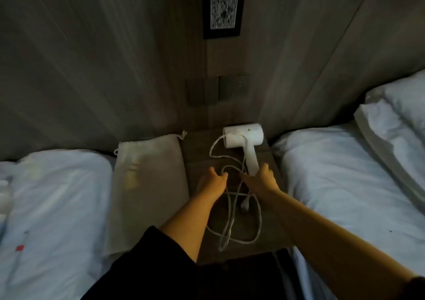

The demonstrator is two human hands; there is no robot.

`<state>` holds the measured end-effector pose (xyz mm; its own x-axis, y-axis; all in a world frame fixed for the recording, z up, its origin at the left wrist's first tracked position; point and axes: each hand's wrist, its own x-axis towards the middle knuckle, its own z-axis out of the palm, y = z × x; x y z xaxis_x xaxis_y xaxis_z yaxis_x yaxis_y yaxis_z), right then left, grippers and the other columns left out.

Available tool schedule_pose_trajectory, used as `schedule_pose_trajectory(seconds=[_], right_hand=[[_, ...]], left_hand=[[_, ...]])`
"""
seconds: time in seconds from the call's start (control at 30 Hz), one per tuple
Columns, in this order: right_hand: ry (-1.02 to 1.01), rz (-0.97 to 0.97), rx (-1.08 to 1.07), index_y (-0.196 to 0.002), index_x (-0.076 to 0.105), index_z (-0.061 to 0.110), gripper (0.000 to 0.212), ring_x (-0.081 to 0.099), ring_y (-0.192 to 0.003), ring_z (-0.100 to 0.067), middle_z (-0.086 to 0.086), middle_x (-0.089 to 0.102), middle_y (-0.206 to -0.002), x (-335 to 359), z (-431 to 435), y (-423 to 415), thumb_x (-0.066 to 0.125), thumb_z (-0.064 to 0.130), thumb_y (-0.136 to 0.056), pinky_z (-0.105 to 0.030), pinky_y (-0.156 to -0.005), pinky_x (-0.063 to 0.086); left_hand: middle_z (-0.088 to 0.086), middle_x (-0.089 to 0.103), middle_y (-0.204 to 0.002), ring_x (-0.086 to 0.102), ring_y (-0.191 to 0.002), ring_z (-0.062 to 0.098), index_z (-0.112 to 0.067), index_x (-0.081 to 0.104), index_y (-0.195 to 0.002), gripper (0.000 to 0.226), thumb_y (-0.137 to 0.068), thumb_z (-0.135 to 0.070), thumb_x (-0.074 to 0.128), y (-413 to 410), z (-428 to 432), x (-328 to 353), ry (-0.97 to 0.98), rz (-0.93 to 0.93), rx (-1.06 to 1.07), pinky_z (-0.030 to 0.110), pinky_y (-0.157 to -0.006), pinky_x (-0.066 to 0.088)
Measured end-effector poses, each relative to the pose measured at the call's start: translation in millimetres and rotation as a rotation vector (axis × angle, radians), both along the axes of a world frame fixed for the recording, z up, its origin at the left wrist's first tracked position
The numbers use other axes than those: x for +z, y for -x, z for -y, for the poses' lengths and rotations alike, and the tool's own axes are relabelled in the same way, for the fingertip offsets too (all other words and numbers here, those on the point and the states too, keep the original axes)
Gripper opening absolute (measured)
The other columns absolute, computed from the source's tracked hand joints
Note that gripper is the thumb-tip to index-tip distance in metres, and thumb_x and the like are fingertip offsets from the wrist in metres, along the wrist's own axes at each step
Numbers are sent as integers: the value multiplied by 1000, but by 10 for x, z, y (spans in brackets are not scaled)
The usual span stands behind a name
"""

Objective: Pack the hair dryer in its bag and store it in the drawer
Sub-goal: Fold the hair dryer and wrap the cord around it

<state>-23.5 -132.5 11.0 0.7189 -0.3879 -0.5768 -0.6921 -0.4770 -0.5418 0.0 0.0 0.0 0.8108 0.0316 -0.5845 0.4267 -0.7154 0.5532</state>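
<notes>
White plastic hair dryer lies on the dark wooden nightstand, cord sprawled loose. I judge my left hand pinches a loop to gather it; my right hand spreads beside the handle. The beige cloth drawstring bag waits left.

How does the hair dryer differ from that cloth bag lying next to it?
The hair dryer is glossy, hard white; the bag is dull beige cloth. The hair dryer lies on the dark wooden nightstand with its cord sprawled in loose loops, while the bag lies flat and looks empty, over the edge of the left bed. Both hands reach toward the hair dryer's side; neither touches the bag. Both lie unpacked.
</notes>
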Motion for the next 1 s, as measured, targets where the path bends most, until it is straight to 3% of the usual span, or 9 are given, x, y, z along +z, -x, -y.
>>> schedule_pose_trajectory(seconds=[0.13, 0.23, 0.33, 0.5, 0.7, 0.83, 0.93, 1.0], right_hand=[[137, 41, 43, -142, 23, 10, 91, 35, -132, -35, -16, 33, -145, -409, -6, -212, 70, 45, -72, -48, -106, 37], [235, 75, 35, -132, 37, 12, 70, 49, -121, -33, -13, 49, -133, -600, 20, -296, 71, 33, -74, -43, -95, 47], [337, 150, 63, -122, 49, 8, 50, 56, -114, -31, -15, 58, -124, -680, 70, -312, 66, 28, -79, -38, -89, 47], [380, 282, 74, -116, 56, 6, 44, 62, -104, -30, -15, 63, -115, -714, 150, -294, 68, 24, -78, -38, -84, 52], [309, 368, 64, -107, 58, 4, 37, 63, -96, -32, -16, 64, -106, -688, 212, -11, 67, 20, -75, -34, -74, 51], [126, 461, -21, -110, 54, 2, 48, 58, -81, -28, -11, 57, -90, -691, 278, 557, 72, 16, -67, -32, -67, 48], [28, 486, -48, -102, 57, -1, 37, 54, -61, -21, -8, 55, -73, -616, 320, 1092, 71, 9, -69, -25, -50, 41], [-10, 511, -86, -94, 60, -4, 31, 55, -49, -19, -9, 56, -65, -539, 341, 1387, 70, 3, -65, -22, -38, 37]], left_hand=[[14, 53, -133, 51, -121, 31, -11, 51, -131, 49, -92, -41, 48, -131, 57, -458, 5, 77, -28, 39, -100, 42], [14, 64, -117, 58, -110, 31, -11, 62, -118, 41, -93, -40, 46, -139, 46, -732, 38, 256, -53, 39, -94, 46], [14, 71, -97, 65, -96, 30, -13, 67, -104, 37, -95, -38, 41, -99, 11, -844, 41, 471, -93, 38, -86, 50], [14, 69, -103, 62, -99, 31, -11, 65, -104, 40, -97, -39, 37, 53, 78, -848, -39, 741, -182, 35, -83, 46], [10, 69, -96, 62, -93, 28, -12, 64, -98, 34, -92, -40, 46, 334, 88, -869, 59, 761, -230, 35, -81, 48], [8, 62, -84, 58, -79, 23, -8, 61, -90, 27, -90, -34, 55, 807, 97, -770, 187, 719, -209, 27, -65, 39], [2, 56, -71, 55, -62, 13, -5, 62, -93, 20, -90, -24, 58, 1308, 115, -615, 368, 671, -177, 21, -50, 45], [0, 57, -69, 57, -58, 10, -9, 62, -89, 15, -89, -24, 60, 1588, 92, -544, 481, 633, -156, 18, -51, 50]])
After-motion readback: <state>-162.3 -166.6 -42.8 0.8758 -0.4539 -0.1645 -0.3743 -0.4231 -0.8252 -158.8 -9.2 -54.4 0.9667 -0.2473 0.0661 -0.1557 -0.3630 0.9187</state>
